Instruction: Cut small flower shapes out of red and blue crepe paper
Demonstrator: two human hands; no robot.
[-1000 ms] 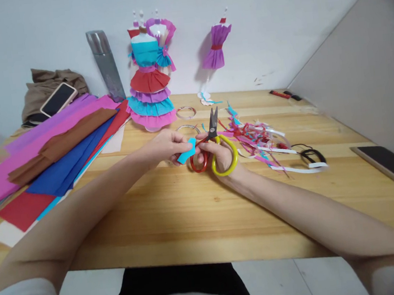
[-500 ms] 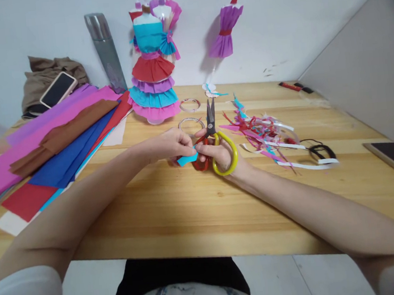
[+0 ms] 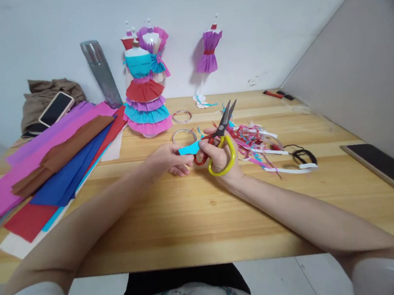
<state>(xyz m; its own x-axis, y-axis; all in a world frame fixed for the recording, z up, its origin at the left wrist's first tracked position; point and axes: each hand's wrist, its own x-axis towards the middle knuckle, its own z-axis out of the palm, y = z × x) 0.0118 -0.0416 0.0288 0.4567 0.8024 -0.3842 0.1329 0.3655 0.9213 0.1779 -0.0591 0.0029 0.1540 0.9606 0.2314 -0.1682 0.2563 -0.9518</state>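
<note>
A small strip of turquoise crepe paper (image 3: 189, 149) is stretched between my two hands above the wooden table. My left hand (image 3: 168, 160) pinches its left end between thumb and fingers. The right end lies under the thumb of my right hand (image 3: 222, 158). That same hand also holds the scissors (image 3: 222, 129), which have one yellow and one red handle loop. Their dark blades point up and away, slightly apart, and are clear of the paper. Part of the red loop is hidden behind my fingers.
Paper-dressed mannequins (image 3: 143, 89) stand at the back, with one in purple (image 3: 208, 54) apart. Crepe sheets (image 3: 59, 180), a phone (image 3: 56, 108) and a bottle (image 3: 102, 75) are left. Tape rolls (image 3: 183, 136) lie mid-table. Scraps (image 3: 252, 137), a black cord (image 3: 305, 157) and a tablet-like device (image 3: 389, 167) are right.
The turquoise paper has been turned and spread out flatter between my hands. My left hand has moved slightly left and its fingers have opened out below. The scissors now tilt further right.
</note>
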